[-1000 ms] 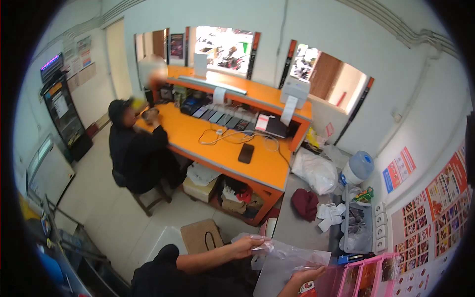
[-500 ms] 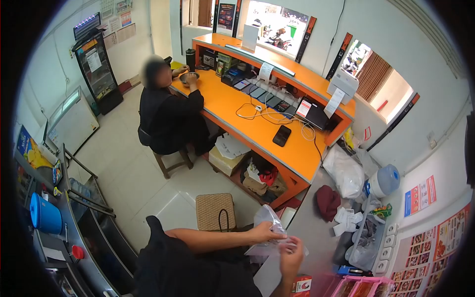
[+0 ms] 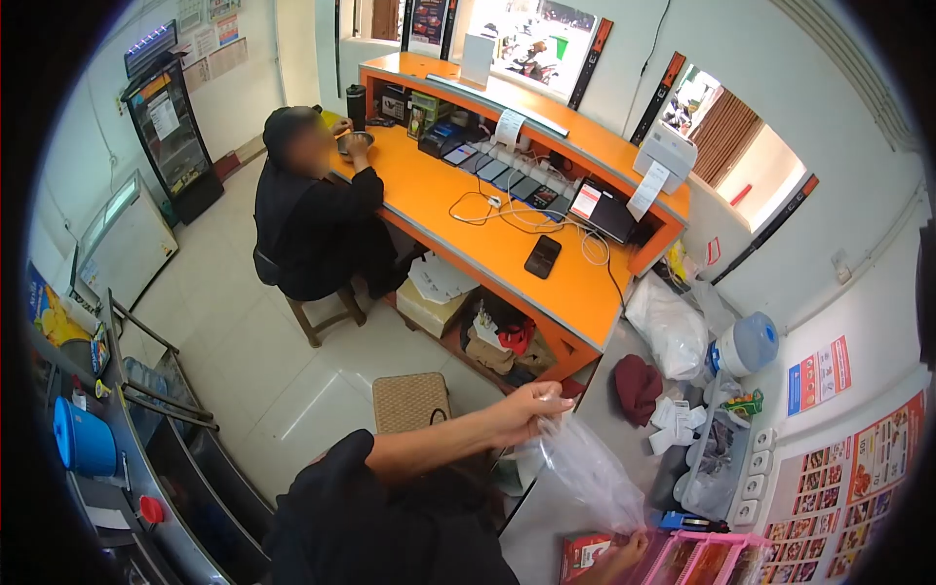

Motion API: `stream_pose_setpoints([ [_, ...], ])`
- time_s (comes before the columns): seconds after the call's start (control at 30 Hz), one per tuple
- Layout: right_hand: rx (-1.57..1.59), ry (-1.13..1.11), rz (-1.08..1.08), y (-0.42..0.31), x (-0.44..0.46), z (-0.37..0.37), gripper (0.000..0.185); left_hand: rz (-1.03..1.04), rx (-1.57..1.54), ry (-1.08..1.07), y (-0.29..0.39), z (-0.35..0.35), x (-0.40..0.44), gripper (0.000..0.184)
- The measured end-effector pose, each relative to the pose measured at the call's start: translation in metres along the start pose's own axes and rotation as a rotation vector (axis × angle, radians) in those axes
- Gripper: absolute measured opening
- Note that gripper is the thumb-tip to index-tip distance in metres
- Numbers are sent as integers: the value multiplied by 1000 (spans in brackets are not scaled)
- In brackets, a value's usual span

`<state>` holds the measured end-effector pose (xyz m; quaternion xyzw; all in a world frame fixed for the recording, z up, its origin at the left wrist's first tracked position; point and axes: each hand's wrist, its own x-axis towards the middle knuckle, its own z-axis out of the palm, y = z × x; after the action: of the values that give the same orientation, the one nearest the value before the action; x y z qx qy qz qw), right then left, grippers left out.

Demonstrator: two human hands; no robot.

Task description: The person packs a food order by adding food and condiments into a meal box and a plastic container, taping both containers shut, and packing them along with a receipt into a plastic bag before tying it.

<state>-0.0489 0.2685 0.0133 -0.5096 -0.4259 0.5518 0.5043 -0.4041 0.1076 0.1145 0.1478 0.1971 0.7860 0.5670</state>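
Observation:
A clear plastic bag (image 3: pixel 592 470) is stretched out between my two hands, above the grey counter. My left hand (image 3: pixel 531 413) is closed on its upper end, fingers pinched together. Lower down, my right hand (image 3: pixel 624 556) grips the other end, partly cut off by the bottom of the view. Just beside the right hand lies a red box (image 3: pixel 583 554). A pink plastic basket (image 3: pixel 697 561) with packed items stands to the right of that hand.
On the grey counter (image 3: pixel 546 522) lie a maroon cloth (image 3: pixel 637 388), a white bag (image 3: pixel 673 331) and a grey tray (image 3: pixel 721 478). A person (image 3: pixel 317 210) sits at the orange desk (image 3: pixel 487 249), hands at a bowl. A woven stool (image 3: pixel 409 402) stands below my left arm.
My hands have moved apart, pulling the bundled bag out long. The left hand rose slightly; the right went down and to the right. The camera view shifted a little.

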Motion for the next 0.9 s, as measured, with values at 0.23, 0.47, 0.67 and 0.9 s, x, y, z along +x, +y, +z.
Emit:
stream_pose_setpoints([
  [0.23,-527,197,-806,-37,-73,88,33,324,1522,166,-37,14,24,28],
  [0.47,-701,-117,-738,8,-91,132,28,-61,1931,-329,-92,87,-16,46],
  [0.67,-873,5,-555,10,-38,110,25,-127,1384,-693,-62,78,-42,28],
  [0.9,-850,5,-346,-5,-16,75,22,-166,1375,-710,-20,69,-63,33],
])
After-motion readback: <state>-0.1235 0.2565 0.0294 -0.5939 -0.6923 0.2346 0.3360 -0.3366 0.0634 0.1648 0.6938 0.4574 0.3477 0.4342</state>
